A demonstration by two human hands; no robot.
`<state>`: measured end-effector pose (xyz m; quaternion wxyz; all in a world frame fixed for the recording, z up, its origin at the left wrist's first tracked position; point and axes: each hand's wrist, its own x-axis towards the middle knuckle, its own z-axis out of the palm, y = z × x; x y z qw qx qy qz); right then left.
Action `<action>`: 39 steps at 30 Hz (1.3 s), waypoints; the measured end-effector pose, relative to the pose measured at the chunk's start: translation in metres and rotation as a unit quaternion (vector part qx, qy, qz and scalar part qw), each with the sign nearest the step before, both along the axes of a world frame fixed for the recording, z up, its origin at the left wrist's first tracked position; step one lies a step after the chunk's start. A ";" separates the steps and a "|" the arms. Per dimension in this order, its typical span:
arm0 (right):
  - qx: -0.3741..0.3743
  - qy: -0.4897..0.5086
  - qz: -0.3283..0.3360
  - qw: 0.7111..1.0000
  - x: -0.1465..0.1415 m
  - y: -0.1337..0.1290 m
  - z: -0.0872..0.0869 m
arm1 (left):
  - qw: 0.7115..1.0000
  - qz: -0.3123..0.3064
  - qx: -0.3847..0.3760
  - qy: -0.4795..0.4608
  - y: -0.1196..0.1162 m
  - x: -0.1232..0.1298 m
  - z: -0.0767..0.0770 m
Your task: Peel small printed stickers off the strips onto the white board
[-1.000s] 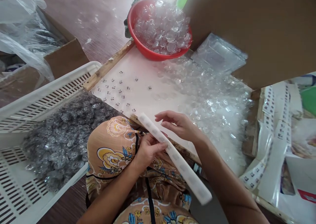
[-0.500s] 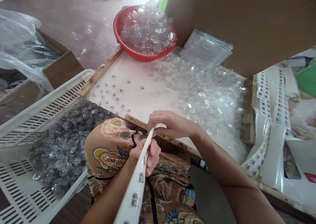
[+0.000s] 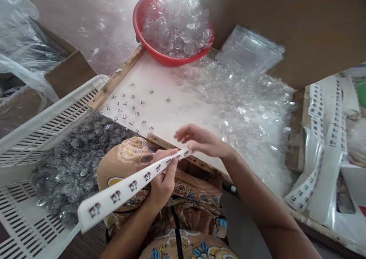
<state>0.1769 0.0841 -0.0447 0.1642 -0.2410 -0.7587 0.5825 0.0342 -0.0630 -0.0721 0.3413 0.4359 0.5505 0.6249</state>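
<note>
My left hand [image 3: 164,179] is closed around a long white strip of stickers [image 3: 124,188] printed with small dark figures, pinched between thumb and fingers. The strip slants from the lower left up to the right, above my patterned lap. At its upper end is my right hand [image 3: 204,141], fingers spread and thumb close to the strip's tip; whether they touch I cannot tell. Beyond my hands, a white board [image 3: 160,110] carries several small printed figures on the left and many clear glass-like discs [image 3: 240,110] on the right.
A red basin [image 3: 171,61] heaped with clear discs stands at the back. Left is a white slotted basket [image 3: 57,118] with dark-looking discs [image 3: 74,167]. A plastic bag [image 3: 248,51] leans by a cardboard panel [image 3: 286,26]. More sticker strips [image 3: 311,160] lie at right. Wooden rails [image 3: 117,78] edge the board.
The strip has swung from steep to a flatter slant, its near end now to the left. My left hand has turned with it. My right hand has opened and shifted slightly right.
</note>
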 end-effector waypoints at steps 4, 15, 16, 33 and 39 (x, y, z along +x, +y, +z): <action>0.187 -0.040 -0.051 0.980 -0.024 0.014 -0.031 | 1.000 -0.005 0.003 -0.028 -0.001 0.003 -0.004; 0.341 -0.153 -0.143 0.916 -0.005 0.020 -0.052 | 0.994 -0.023 -0.039 -0.097 0.006 0.011 -0.011; 0.347 -0.137 -0.128 0.919 -0.008 0.018 -0.051 | 0.994 -0.027 -0.036 -0.099 0.006 0.012 -0.011; 0.220 -0.057 -0.129 0.965 0.029 0.012 -0.025 | 0.984 0.025 -0.079 -0.158 0.020 0.016 -0.015; 0.207 -0.074 -0.208 0.953 0.033 -0.033 -0.023 | 0.985 0.034 -0.080 -0.149 0.020 0.017 -0.018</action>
